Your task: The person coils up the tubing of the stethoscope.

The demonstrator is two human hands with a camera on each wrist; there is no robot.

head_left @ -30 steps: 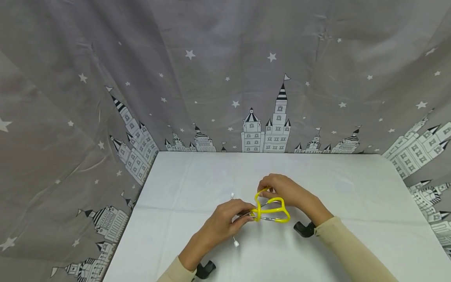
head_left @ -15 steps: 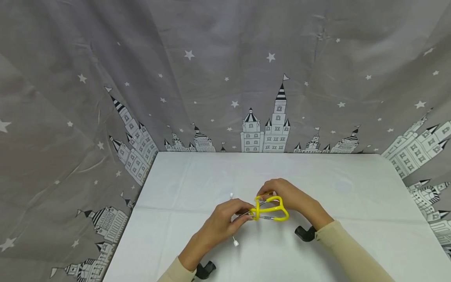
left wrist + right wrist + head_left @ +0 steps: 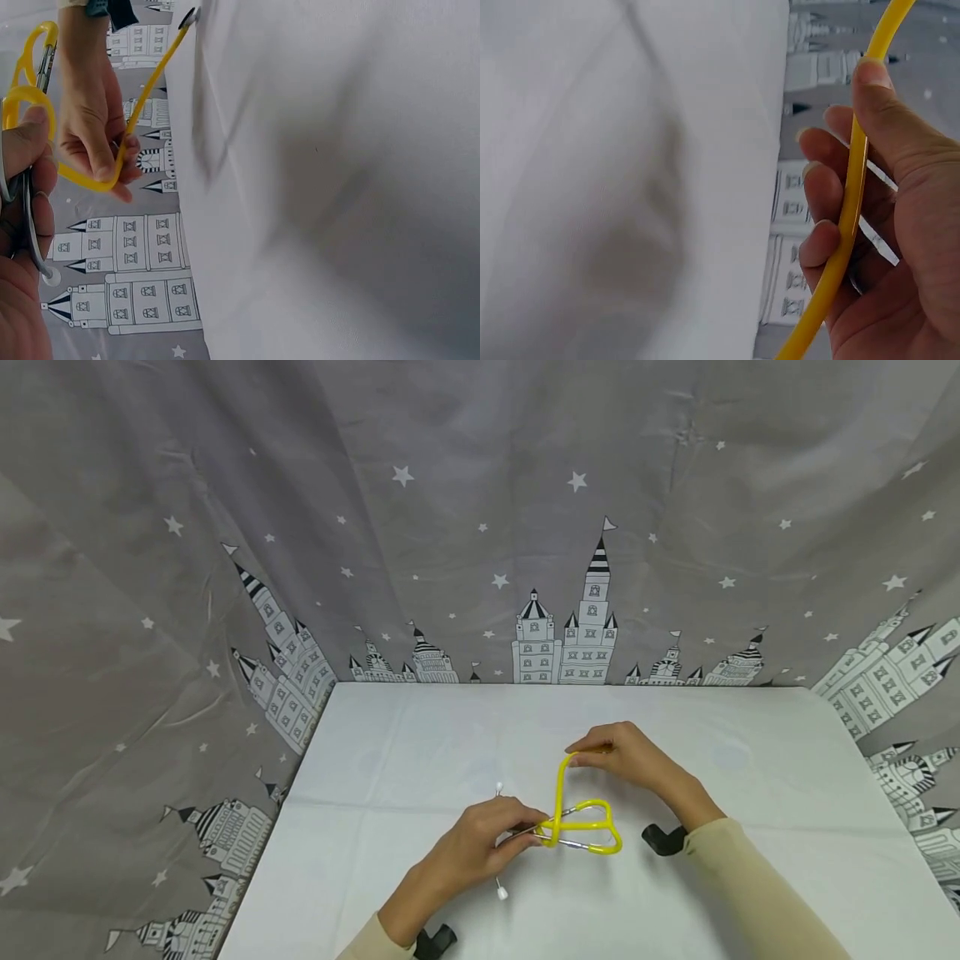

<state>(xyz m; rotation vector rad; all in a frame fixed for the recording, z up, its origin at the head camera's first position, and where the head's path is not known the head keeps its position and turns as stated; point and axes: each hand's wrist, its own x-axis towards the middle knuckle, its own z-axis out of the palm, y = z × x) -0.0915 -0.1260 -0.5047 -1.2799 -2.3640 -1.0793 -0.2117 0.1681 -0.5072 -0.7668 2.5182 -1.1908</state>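
Observation:
A stethoscope with yellow tubing [image 3: 559, 789] is held between both hands over the white table. My left hand [image 3: 480, 835] grips its metal ear tubes together with a wrap of the tubing; white ear tips [image 3: 502, 893] stick out on either side of that hand. Farther back and to the right, my right hand [image 3: 628, 753] pinches the free length of tube between thumb and fingers, drawing it up from the wrap. In the right wrist view the yellow tube [image 3: 849, 195] runs across the curled fingers. The left wrist view shows the chest piece [image 3: 190, 18] at the tube's end, beyond the right hand.
White cloth covers the table [image 3: 405, 735]. Behind it and along both sides hangs a grey curtain [image 3: 465, 460] printed with castles and stars. A black wrist-camera piece [image 3: 663, 840] juts out below the right wrist, and another such black piece [image 3: 437, 942] below the left.
My right hand first dips toward the wrap, then rises back and right, stretching a longer piece of yellow tube upward. The left hand keeps its grip and sinks slightly toward the front.

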